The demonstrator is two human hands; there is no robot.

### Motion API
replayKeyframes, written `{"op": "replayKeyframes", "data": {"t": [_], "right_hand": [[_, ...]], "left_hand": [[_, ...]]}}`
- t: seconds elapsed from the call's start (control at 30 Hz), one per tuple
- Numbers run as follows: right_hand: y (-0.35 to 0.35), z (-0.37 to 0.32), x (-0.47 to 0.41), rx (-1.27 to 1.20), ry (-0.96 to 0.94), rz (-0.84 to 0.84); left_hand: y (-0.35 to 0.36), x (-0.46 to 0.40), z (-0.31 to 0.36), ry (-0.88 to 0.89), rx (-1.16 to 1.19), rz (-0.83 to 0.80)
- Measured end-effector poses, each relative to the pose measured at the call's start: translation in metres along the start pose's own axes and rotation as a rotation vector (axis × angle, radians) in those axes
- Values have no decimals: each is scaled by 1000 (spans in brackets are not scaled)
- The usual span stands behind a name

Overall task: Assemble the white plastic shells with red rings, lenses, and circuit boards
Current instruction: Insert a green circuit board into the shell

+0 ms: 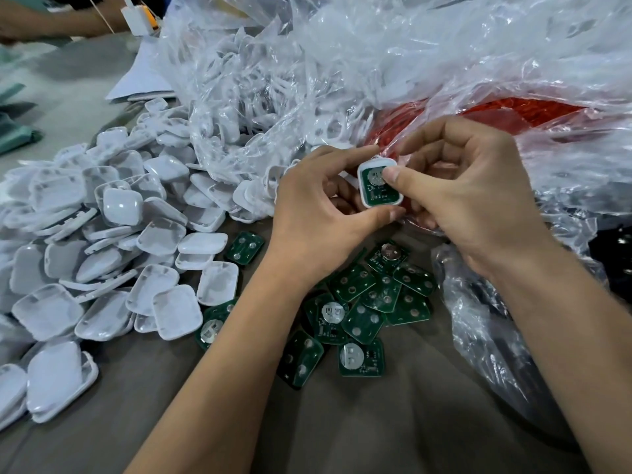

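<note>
Both of my hands meet above the table, clamped on one white shell [379, 185] that has a green circuit board [378, 188] lying inside it, board face toward me. My left hand [318, 217] curls round the shell from the left, index finger along its top edge and thumb under its lower edge. My right hand [468, 196] comes in from the right, the thumb tip pressing down on the round metal disc near the top of the board while the other fingers curl behind the shell. Below my hands a loose scatter of circuit boards [362, 302] lies on the grey table [376, 422], some showing a silver disc, others showing pale round pads, several overlapping. To my left a big pile of white shells [113, 261] spreads over the table, most lying hollow side down. Behind it a clear plastic bag [246, 97] holds more white parts, open toward the pile. Just behind my hands, a second clear bag holds the red rings [513, 111], a red mass showing through crumpled film. Crumpled plastic film [485, 330] also lies at my right forearm. At the far left top, another person's arm [51, 22] rests on the table edge.
</note>
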State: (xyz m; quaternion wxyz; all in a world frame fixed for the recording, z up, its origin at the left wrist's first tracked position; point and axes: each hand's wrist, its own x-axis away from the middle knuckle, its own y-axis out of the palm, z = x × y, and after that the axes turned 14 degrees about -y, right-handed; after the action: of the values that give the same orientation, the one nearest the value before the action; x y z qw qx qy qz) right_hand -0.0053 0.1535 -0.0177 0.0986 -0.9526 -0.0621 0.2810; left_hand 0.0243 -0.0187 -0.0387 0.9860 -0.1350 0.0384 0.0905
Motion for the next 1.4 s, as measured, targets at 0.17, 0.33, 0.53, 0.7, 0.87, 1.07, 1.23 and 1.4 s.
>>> {"op": "replayKeyframes", "data": {"t": [0.17, 0.33, 0.53, 0.7, 0.87, 1.07, 1.23, 1.4], "right_hand": [[-2, -4, 0, 261, -180, -98], [-3, -5, -2, 321, -197, -141], [-5, -7, -2, 330, -216, -174], [-6, -5, -3, 337, -227, -170], [-5, -3, -3, 350, -235, -158], [-5, -2, -2, 353, -244, -159], [-5, -3, -2, 334, -257, -163], [-6, -3, -2, 332, -246, -176]], "left_hand": [[1, 1, 2, 0, -22, 18], [1, 1, 1, -19, -5, 11], [0, 0, 2, -1, -22, 18], [-1, 0, 2, 4, -49, 22], [0, 0, 1, 3, -51, 24], [0, 0, 1, 8, -63, 30], [0, 0, 1, 4, -51, 37], [0, 0, 1, 13, -57, 45]]}}
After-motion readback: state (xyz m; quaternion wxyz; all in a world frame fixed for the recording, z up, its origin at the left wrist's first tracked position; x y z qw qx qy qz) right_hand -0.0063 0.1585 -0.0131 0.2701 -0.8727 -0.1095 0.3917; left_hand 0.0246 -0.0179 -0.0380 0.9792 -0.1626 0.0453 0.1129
